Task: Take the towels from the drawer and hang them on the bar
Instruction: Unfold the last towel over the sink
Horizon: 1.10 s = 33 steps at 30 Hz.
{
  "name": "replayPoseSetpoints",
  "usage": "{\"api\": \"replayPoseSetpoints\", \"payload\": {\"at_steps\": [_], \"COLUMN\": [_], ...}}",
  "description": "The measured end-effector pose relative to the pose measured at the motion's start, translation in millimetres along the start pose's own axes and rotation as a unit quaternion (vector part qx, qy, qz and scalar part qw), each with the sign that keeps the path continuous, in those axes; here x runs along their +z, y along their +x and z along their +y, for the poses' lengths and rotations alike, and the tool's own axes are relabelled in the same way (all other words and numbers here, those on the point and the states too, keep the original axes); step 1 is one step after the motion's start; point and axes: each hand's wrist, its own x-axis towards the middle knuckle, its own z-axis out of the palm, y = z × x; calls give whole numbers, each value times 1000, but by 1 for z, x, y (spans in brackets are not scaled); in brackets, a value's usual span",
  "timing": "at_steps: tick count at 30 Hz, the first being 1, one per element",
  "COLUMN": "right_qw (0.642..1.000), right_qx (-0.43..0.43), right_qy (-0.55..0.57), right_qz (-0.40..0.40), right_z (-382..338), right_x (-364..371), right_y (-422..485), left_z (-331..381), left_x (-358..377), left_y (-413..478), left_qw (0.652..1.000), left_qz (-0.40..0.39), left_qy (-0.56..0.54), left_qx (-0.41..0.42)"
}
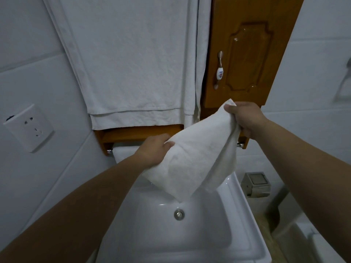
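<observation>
I hold a small white towel [193,158] stretched between both hands above the sink. My left hand [153,150] grips its lower left edge. My right hand [245,118] pinches the upper right corner, higher up. The towel sags to a point over the basin. Behind it a chrome bar [109,151] runs under the wooden cabinet, and another white towel [123,154] hangs on its left part. The bar's right end [240,145] shows past my right hand. No drawer is in view.
A large white towel [133,63] hangs down the wall above the cabinet's shelf [133,134]. A wooden cabinet door [245,54] with a ceramic handle [219,71] stands at the right. White sink [245,205] below, wall socket [28,128] left, metal paper holder [256,184] right.
</observation>
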Motion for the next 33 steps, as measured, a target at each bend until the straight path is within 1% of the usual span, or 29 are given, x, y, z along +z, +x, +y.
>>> {"api": "replayPoseSetpoints", "payload": {"at_steps": [4, 6, 8, 12, 16, 22, 25, 27, 29, 31, 33], "right_qw": [999, 998, 997, 996, 995, 994, 992, 989, 982, 973, 961], "right_qx": [-23, -41, -57, -75, -77, -72, -64, -75, -105, -138, -173], "right_qy": [17, 18, 19, 14, 25, 9, -21, -62, -110, -141, -174], "right_qz": [40, 49, 53, 43, 50, 79, 105, 111, 113, 122, 126], "right_z": [-4, -7, -11, -15, -17, -12, -8, -3, 5, 11, 14], "right_x": [3, 4, 4, 3, -2, -6, -3, 2, 9, 19, 32], "right_y": [-3, -3, -4, -5, -1, 5, 9, 10, 12, 9, -2], "left_z": [5, 8, 11, 10, -1, -7, -9, -9, -6, -1, 9], "left_x": [3, 6, 10, 19, 22, 13, 10, 9, 8, 9, 7], "left_y": [-9, -14, -18, -18, -20, -22, -22, -20, -15, -8, -3], "left_qw": [999, 999, 998, 998, 998, 992, 983, 968, 941, 898, 847], "left_qz": [-28, -40, -52, -54, -41, 24, 21, 14, 1, -11, -18], "left_qy": [-20, 0, 18, 10, -38, -120, -170, -228, -302, -396, -477], "left_qx": [13, 21, 31, 22, -1, -41, -63, -103, -154, -193, -234]}}
